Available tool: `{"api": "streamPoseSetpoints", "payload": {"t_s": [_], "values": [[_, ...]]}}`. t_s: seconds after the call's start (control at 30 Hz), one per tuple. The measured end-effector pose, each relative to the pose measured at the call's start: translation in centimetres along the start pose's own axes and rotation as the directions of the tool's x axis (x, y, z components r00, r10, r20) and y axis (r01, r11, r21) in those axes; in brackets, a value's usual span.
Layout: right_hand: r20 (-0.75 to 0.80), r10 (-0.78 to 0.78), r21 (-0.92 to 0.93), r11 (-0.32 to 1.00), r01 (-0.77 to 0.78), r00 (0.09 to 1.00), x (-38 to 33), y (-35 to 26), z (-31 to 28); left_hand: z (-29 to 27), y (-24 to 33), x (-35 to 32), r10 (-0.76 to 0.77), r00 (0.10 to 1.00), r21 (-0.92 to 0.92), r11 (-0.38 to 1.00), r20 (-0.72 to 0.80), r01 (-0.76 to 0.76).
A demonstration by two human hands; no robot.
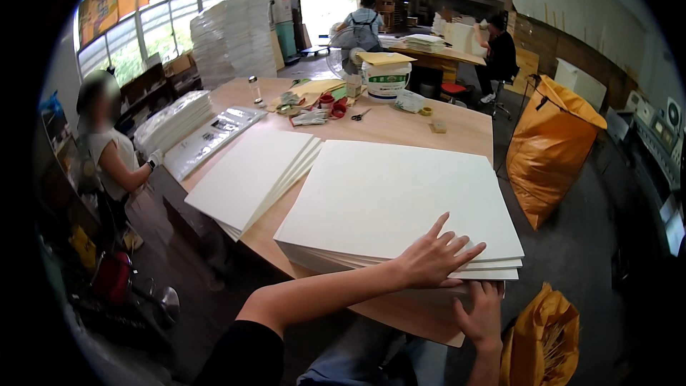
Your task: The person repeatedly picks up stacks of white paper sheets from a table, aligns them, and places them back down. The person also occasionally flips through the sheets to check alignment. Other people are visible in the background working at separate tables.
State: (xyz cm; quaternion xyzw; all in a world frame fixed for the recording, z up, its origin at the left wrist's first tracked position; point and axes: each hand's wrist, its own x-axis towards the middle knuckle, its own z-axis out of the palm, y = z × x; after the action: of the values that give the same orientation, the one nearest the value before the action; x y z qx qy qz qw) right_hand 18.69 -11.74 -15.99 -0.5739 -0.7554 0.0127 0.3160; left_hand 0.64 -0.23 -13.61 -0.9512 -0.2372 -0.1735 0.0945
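Observation:
A tall stack of large white boards [400, 196] lies on the light wooden table, its upper sheets slightly fanned along the front edge. My left hand [437, 254] is open, fingers spread over the stack's near right corner. Just below it, my right hand [482, 314] reaches up to the front side of the stack. Its fingers touch the board edges there, with the thumb held apart. To the left lies a lower pile of white boards [250, 171], fanned along its right side.
Gloves [309, 119], scissors [361, 115], red tape rolls [333, 109] and a white bucket [386, 78] occupy the table's far part. Plastic-wrapped packs [214, 136] lie at left, near a standing person [114, 150]. Orange sacks [550, 150] stand on the right. Two people are farther back.

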Motion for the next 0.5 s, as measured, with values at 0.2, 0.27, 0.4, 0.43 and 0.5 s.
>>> {"api": "streamPoseSetpoints", "payload": {"t_s": [0.2, 0.27, 0.4, 0.43, 0.5], "values": [[-0.102, 0.054, 0.087, 0.995, -0.045, 0.993, -1.4, 3.2, -0.3, 1.9, 0.4, 0.9, 0.030, 0.994, 0.025, 0.999, -0.106, -0.027], [-0.330, 0.142, 0.120, 0.987, -0.108, 0.933, -2.0, 3.7, -0.6, 1.0, 0.6, 0.6, 0.013, 0.996, 0.006, 1.000, -0.094, -0.013], [-0.092, 0.591, 0.107, 0.806, -0.583, 0.801, -1.9, 4.7, -3.4, -2.5, 0.4, 2.3, 0.114, 0.990, -0.054, 0.993, 0.086, -0.109], [0.037, 0.560, 0.042, 0.826, -0.562, 0.827, -1.7, 5.6, -4.1, -2.7, 0.1, 2.3, 0.138, 0.987, -0.056, 0.990, 0.085, -0.133], [0.145, 0.552, 0.035, 0.826, -0.562, 0.821, -0.9, 5.5, -4.8, -3.1, -0.7, 2.7, 0.192, 0.977, -0.051, 0.981, 0.089, -0.188]]}}
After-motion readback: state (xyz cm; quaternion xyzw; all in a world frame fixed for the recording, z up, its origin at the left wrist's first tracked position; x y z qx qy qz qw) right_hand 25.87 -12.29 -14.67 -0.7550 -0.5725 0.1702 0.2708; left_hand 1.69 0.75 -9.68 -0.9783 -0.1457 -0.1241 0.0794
